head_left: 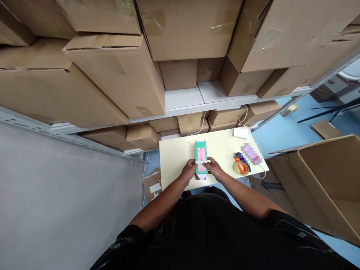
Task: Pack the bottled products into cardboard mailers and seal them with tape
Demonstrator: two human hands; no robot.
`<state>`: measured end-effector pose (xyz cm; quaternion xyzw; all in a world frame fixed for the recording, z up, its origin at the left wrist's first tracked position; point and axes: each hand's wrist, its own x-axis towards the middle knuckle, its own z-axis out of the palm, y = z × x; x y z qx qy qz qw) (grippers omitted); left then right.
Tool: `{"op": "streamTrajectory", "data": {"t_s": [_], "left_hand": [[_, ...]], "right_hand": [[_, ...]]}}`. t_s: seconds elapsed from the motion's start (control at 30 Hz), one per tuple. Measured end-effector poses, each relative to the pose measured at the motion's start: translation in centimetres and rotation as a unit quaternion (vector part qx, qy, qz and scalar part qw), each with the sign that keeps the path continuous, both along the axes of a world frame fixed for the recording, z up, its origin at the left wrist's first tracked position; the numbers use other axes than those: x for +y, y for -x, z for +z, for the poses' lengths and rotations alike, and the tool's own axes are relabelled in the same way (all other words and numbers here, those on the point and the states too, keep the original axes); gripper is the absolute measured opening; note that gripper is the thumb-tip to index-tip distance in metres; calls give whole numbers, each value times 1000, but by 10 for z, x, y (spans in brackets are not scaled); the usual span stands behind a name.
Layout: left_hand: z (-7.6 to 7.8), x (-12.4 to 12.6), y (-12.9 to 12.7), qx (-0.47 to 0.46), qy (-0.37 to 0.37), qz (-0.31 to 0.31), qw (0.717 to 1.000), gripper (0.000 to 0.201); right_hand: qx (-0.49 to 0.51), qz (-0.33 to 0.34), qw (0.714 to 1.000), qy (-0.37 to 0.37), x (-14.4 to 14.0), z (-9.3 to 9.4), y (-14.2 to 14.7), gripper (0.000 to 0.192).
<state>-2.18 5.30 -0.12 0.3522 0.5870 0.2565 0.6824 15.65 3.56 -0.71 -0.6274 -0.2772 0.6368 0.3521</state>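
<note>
A green and pink product box (200,155) lies lengthwise on a pale yellow table (177,157). My left hand (188,169) grips its near left corner and my right hand (214,168) grips its near right corner. A small white flap of the box sticks out between my thumbs at the near end. A brown cardboard piece (201,177) lies just under the box's near end at the table edge.
A tape dispenser with orange handle (240,167) and a blurred pink item (251,154) sit at the table's right. A white adapter (241,132) with cable lies at the back right. Shelves of cardboard cartons (118,75) rise ahead; an open carton (323,180) stands right.
</note>
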Motion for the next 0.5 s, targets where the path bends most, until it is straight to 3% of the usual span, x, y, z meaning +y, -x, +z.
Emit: {"op": "streamTrajectory", "data": {"t_s": [0.27,0.5], "left_hand": [[-20,27,-7,41,-12,5,999,37],[-29,32,-30,65,-5,50,997,41]], "right_hand": [[11,32,999,14,31,-20,-9,51],[-79,146,983,-78,52,-42,-33,48]]}}
